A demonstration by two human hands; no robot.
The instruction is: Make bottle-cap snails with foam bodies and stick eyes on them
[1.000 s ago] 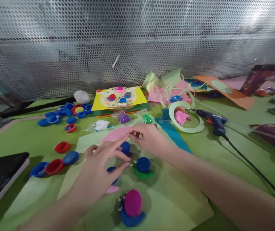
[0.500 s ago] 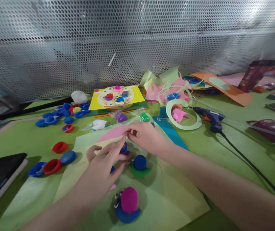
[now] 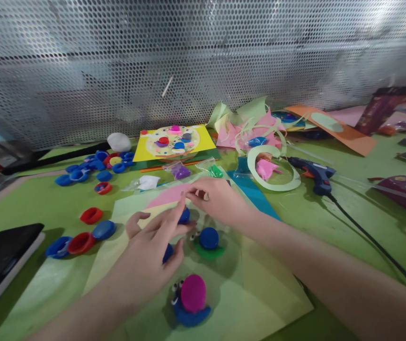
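Note:
My right hand [image 3: 219, 201] is closed in a pinch above the paper; anything between its fingertips is too small to make out. The outstretched index finger of my left hand [image 3: 149, 248] meets that pinch, its other fingers and thumb apart. Partly hidden by my left hand are a blue cap [image 3: 184, 216] and another blue round piece [image 3: 168, 253]. Just right of it sits a clay snail with a blue cap shell [image 3: 209, 238], green body and small eyes. Closer to me is a blue-bodied snail with a magenta shell [image 3: 193, 293] and googly eyes.
Red and blue bottle caps [image 3: 81, 242] lie at left beside a black phone-like device [image 3: 2, 265]. A decorated yellow card [image 3: 208, 142] and bags of clay [image 3: 180, 171] are behind. A glue gun [image 3: 316, 175], its cord and a paper ring [image 3: 293, 182] lie right.
The left thumb has lowered away from its fingers, showing more of the blue pieces beneath. The right hand keeps its pinch. The whole view has shifted slightly.

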